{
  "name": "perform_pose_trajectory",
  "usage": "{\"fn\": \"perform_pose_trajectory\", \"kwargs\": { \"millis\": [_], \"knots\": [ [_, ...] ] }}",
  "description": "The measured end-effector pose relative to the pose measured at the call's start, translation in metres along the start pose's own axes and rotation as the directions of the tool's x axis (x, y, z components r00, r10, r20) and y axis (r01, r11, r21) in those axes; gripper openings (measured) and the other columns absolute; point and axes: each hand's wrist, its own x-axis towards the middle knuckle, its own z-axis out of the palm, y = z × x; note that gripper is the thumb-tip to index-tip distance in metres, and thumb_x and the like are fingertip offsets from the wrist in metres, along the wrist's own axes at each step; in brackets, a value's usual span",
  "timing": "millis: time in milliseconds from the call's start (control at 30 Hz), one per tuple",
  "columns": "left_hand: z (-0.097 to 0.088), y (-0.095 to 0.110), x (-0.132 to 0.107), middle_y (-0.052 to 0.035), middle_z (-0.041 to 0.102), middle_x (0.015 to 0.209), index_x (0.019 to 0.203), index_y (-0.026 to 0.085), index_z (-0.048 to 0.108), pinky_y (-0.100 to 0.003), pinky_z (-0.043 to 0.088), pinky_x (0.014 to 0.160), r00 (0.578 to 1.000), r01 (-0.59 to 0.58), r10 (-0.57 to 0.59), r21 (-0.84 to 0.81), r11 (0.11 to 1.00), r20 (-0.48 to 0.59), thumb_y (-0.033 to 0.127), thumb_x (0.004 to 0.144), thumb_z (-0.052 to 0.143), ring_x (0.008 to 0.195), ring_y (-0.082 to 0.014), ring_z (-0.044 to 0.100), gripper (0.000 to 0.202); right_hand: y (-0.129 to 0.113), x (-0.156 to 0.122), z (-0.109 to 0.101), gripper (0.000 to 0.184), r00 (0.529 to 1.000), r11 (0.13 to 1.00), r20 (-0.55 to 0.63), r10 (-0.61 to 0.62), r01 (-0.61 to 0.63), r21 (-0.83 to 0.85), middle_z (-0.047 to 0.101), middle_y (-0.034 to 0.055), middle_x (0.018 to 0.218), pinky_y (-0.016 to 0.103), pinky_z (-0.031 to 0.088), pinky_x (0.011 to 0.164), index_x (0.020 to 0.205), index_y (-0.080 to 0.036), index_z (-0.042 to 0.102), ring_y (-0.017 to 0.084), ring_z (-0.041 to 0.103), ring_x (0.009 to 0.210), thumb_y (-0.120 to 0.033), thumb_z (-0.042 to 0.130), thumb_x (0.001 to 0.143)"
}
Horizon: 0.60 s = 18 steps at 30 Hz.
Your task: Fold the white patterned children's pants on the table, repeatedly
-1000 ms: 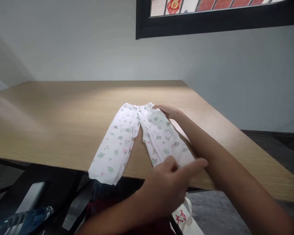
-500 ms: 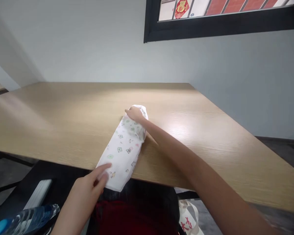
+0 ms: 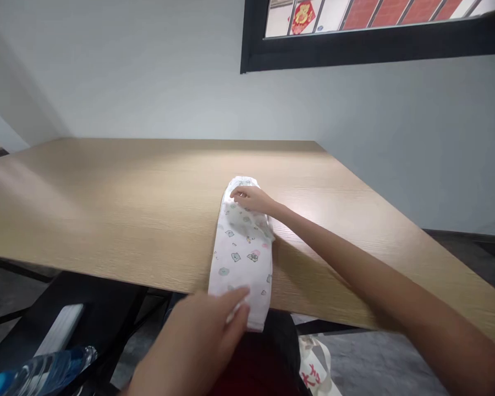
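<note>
A small pair of white printed trousers [image 3: 243, 250] lies folded lengthwise, one leg over the other, on the wooden table [image 3: 107, 198], its cuffs hanging over the near edge. My right hand [image 3: 251, 199] rests flat on the waistband end, fingers stretched out. My left hand [image 3: 208, 335] pinches the cuff end at the table's edge.
A clear water bottle with a blue cap [image 3: 33, 371] lies at the lower left. A white bag with red characters [image 3: 313, 371] sits on the floor below the table. A grey wall and a dark window frame [image 3: 355, 47] stand behind.
The trousers went from spread out to folded leg over leg, then swung from slanting left to pointing straight at me. My left hand moved right along the cuffs.
</note>
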Motion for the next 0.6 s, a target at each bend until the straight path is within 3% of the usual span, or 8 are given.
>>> {"fn": "perform_pose_trajectory", "kwargs": {
  "millis": [100,133,233,300,367,433,533,600],
  "knots": [
    [-0.024,0.000,0.050,-0.0056,0.068,0.097,0.117,0.023,0.057,-0.030,0.048,0.073,0.970,-0.138,0.158,0.118,0.983,-0.182,0.033,0.093,0.028,0.085,-0.0199,0.063,0.039,-0.008,-0.034,-0.004,0.029,0.995,0.978,0.077,-0.056,0.040,0.203,0.059,0.0035,0.115,0.034,0.043,0.087,0.107,-0.021,0.060,0.020,0.053,0.105,-0.022,0.038,0.088],
    [-0.029,-0.002,0.071,-0.0075,0.066,0.101,0.118,0.018,0.056,-0.031,0.047,0.075,0.957,-0.173,0.212,0.198,0.965,-0.200,0.029,0.093,0.028,0.089,-0.0204,0.062,0.039,-0.010,-0.044,-0.002,0.032,0.991,0.969,0.108,-0.076,0.048,0.242,0.056,0.0027,0.121,0.036,0.041,0.092,0.113,-0.023,0.057,0.020,0.050,0.111,-0.025,0.036,0.090],
    [-0.029,-0.012,0.124,-0.0128,0.061,0.111,0.111,0.010,0.057,-0.038,0.044,0.085,0.947,-0.241,0.298,0.348,0.906,-0.121,0.023,0.091,0.035,0.101,-0.0241,0.057,0.033,-0.009,-0.056,0.005,0.040,0.980,0.967,0.144,-0.138,0.101,0.235,0.045,0.0016,0.135,0.039,0.035,0.100,0.131,-0.025,0.044,0.021,0.040,0.122,-0.031,0.028,0.094],
    [-0.017,-0.019,0.135,-0.0149,0.057,0.118,0.111,0.009,0.056,-0.045,0.038,0.094,0.946,-0.247,0.306,0.369,0.896,-0.109,0.021,0.090,0.037,0.112,-0.0271,0.051,0.031,-0.002,-0.049,0.010,0.044,0.970,0.983,0.165,-0.178,0.167,0.083,0.039,0.0017,0.139,0.046,0.024,0.106,0.134,-0.024,0.040,0.022,0.034,0.127,-0.033,0.022,0.095],
    [-0.001,-0.023,0.120,-0.0147,0.052,0.125,0.118,0.010,0.052,-0.051,0.031,0.099,0.944,-0.242,0.308,0.384,0.891,-0.118,0.020,0.091,0.035,0.119,-0.0279,0.045,0.033,0.009,-0.032,0.012,0.046,0.962,0.966,0.193,-0.191,0.219,-0.138,0.034,0.0011,0.141,0.054,0.007,0.108,0.136,-0.024,0.038,0.024,0.027,0.130,-0.035,0.018,0.096],
    [0.015,-0.026,0.087,-0.0112,0.049,0.131,0.125,0.016,0.047,-0.055,0.027,0.102,0.944,-0.228,0.296,0.354,0.907,-0.149,0.022,0.092,0.032,0.122,-0.0261,0.044,0.036,0.020,-0.009,0.013,0.047,0.973,0.920,0.172,-0.153,0.204,-0.335,0.031,0.0023,0.143,0.060,-0.005,0.105,0.138,-0.023,0.035,0.027,0.024,0.131,-0.034,0.016,0.096],
    [0.031,-0.027,0.031,-0.0035,0.046,0.135,0.128,0.025,0.044,-0.055,0.025,0.106,0.950,-0.193,0.241,0.237,0.952,-0.196,0.024,0.093,0.032,0.124,-0.0214,0.043,0.037,0.030,0.024,0.012,0.049,0.991,0.872,0.105,-0.079,0.120,-0.474,0.028,0.0062,0.144,0.061,-0.008,0.103,0.141,-0.016,0.029,0.026,0.023,0.132,-0.029,0.015,0.095],
    [0.034,-0.028,0.006,-0.0014,0.048,0.133,0.127,0.027,0.045,-0.053,0.026,0.107,0.957,-0.180,0.217,0.194,0.964,-0.190,0.025,0.092,0.036,0.123,-0.0203,0.045,0.037,0.031,0.038,0.011,0.049,0.993,0.862,0.110,-0.048,0.096,-0.497,0.027,0.0065,0.144,0.059,-0.006,0.104,0.141,-0.014,0.026,0.025,0.023,0.132,-0.026,0.014,0.095]
  ]
}}
